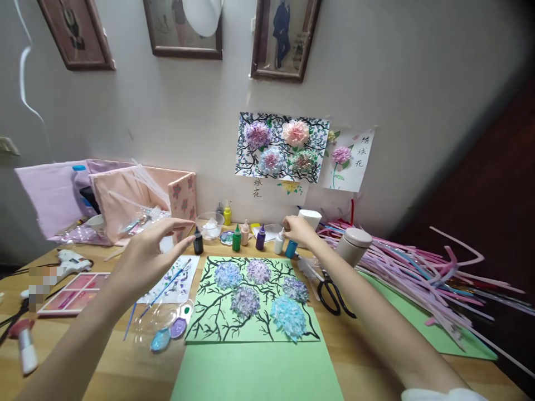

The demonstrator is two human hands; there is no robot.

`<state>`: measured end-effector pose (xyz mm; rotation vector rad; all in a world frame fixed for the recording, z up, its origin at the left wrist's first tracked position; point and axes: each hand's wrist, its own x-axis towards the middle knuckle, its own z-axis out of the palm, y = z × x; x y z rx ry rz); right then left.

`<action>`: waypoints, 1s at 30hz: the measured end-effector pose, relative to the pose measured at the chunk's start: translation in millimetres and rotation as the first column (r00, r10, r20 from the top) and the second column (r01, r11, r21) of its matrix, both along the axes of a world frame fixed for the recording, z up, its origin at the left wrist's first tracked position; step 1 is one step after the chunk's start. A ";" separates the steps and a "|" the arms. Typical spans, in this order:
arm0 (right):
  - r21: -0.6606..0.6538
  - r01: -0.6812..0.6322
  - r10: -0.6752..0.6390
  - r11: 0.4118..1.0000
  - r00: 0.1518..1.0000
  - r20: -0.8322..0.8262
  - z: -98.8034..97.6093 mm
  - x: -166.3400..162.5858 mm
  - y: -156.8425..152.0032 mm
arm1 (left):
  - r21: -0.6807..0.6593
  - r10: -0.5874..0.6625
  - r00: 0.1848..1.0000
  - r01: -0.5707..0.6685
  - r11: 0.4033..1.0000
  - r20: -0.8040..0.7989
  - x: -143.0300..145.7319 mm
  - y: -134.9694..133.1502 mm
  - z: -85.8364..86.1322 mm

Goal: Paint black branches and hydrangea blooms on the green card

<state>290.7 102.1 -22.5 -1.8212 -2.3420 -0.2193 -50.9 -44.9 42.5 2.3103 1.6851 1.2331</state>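
Note:
My left hand (147,253) hovers above the table's left side with its fingers loosely curved and apart, holding nothing; a black paint bottle (198,243) stands just past its fingertips. My right hand (298,230) reaches to the row of small paint bottles at the back, its fingers closed around a small white bottle (279,243) next to a blue bottle (291,248). In front of me lies a green sheet (234,326) with black painted branches and several blue and purple paper flowers (287,316).
Scissors (331,294) and a beige-lidded jar (353,245) sit right of the green sheet, with a heap of pipe cleaners (422,267) beyond. A glue gun (72,260), a pink palette (71,292), a brush (165,292) and a plastic paint tray (167,328) lie on the left.

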 end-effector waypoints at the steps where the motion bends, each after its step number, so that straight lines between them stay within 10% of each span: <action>1: -0.006 -0.009 0.009 1.000 0.999 0.031 0.4 -2.5 0.8 | 0.029 0.016 0.999 -0.017 0.999 0.046 -2.4 -6.1 3.3; 7: -0.146 -0.151 0.186 0.978 0.946 0.265 0.7 -13.5 18.8 | 0.239 0.051 0.974 -0.105 0.965 0.222 -4.7 -31.5 14.9; 17: -0.234 -0.189 0.284 0.954 0.826 0.487 -0.8 -22.8 29.4 | 0.178 0.081 0.957 -0.134 0.975 0.280 -24.7 -34.2 19.2; 26: 0.008 -0.326 0.291 0.945 0.854 0.431 46.2 -4.2 -24.0 | 0.090 0.049 0.986 -0.063 0.994 0.159 -27.1 -23.7 12.1; 30: 0.282 -0.462 0.468 0.841 0.882 0.048 51.6 -24.6 -66.5 | -0.072 -0.096 0.995 0.094 0.993 -0.027 -18.1 -9.5 -4.9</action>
